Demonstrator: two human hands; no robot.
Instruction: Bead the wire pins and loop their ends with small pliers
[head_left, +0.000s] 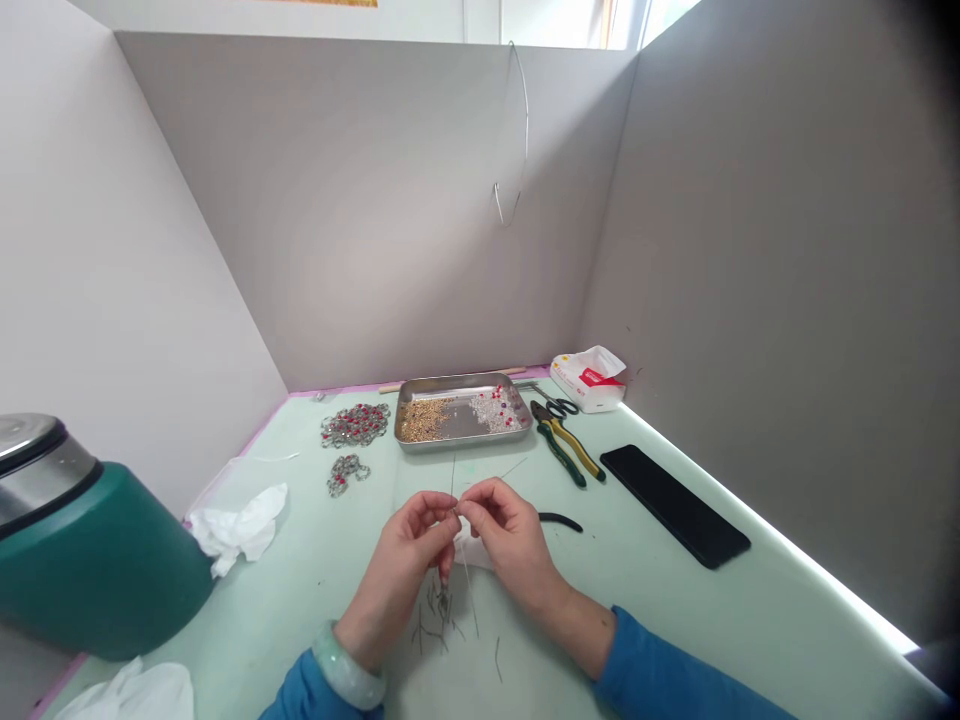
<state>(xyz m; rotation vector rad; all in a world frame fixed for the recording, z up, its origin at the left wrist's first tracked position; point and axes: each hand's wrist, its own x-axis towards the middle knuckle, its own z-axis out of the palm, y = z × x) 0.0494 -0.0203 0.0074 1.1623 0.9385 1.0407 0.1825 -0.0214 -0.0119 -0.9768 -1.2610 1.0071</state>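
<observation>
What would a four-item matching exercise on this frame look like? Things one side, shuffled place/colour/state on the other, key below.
Things
1. metal tray
2. thin wire
3. flask
4. pliers

Descriptions
A. at the far left, with a teal-green body
B. holds gold beads and white beads, with a few red ones
C. green-and-yellow-handled, lying on the table
D. where the left hand and right hand meet

Pairs: 1-B, 2-D, 3-A, 4-C
</observation>
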